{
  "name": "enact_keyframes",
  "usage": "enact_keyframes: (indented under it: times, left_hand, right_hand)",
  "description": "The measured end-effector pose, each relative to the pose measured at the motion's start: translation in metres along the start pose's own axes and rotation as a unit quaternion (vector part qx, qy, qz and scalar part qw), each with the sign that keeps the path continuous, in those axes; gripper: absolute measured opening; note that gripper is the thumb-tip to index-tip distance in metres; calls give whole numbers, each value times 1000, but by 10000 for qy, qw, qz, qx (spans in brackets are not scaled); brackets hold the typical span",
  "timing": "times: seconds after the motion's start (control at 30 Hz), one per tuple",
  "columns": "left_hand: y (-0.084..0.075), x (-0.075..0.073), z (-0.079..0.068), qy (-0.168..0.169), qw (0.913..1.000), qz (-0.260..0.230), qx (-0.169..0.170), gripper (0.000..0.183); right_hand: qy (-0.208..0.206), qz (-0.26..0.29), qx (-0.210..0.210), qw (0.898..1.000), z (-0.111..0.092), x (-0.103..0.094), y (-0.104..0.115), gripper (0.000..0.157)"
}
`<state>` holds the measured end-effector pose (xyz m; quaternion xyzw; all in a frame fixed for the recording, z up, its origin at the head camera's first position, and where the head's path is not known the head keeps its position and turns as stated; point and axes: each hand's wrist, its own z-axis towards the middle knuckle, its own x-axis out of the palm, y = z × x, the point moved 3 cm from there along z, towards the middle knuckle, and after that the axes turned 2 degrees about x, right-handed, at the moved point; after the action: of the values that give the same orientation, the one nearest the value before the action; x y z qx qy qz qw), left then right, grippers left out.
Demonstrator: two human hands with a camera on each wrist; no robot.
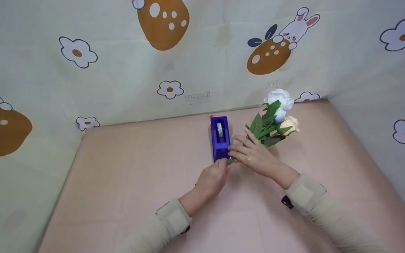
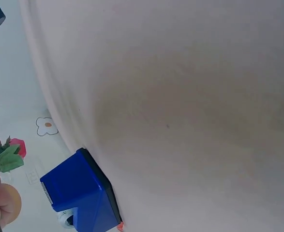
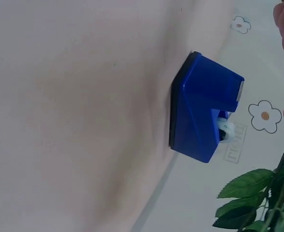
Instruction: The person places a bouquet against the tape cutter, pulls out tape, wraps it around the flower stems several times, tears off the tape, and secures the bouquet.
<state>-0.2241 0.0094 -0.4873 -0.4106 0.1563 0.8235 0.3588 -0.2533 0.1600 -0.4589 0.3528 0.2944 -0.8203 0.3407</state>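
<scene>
A bunch of flowers with white, pale blue and peach blooms and green leaves slants up to the right in the head view. My right hand holds its stems below the leaves, with some fingers stretched out. At the lower stem ends, my left hand pinches with thumb and fingers. Just beyond both hands stands a blue tape dispenser, a roll of clear tape inside it. A red bloom shows among leaves in the left wrist view. Dark leaves and stems fill the right wrist view's lower right.
Pinkish cloth covers the table. Behind and beside it hangs a pale curtain printed with rabbits and daisies, meeting the table's back edge close behind the dispenser.
</scene>
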Motion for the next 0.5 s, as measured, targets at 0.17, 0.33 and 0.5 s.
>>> enact_keyframes:
  times: [0.17, 0.33, 0.5]
  left_hand:
    - [1, 2, -2, -48, 9997, 179, 183, 20]
    - [3, 6, -4, -69, 9997, 161, 162, 19]
    - [3, 6, -5, -215, 9996, -180, -91, 17]
  right_hand:
    - [342, -136, -135, 9992, 2, 4, 4, 18]
    - [707, -8, -38, 9975, 4, 4, 4, 23]
    - [-261, 970, 975, 9902, 7, -16, -2, 42]
